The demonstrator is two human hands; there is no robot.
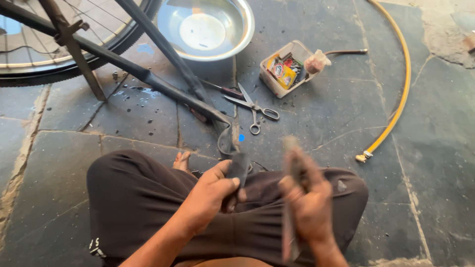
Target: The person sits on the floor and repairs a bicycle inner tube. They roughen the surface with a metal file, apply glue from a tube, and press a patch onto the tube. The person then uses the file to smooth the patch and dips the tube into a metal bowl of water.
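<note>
Stone floor [435, 148] below me; my left hand [210, 198] pinches a black inner tube [236, 170] over my lap, its length running away toward the wheel [59, 59]. My right hand [309, 202], just beside, grips a blurred flat tool [288, 237] upright.

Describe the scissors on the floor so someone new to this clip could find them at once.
Start at the big metal basin at the top of the stone floor, then drop down and right toward the small plastic box of bright packets. The scissors lie just below-left of that box, blades half open, ring handles toward the person. Beside them a screwdriver has a single shaft; only the scissors have two loops.
</note>
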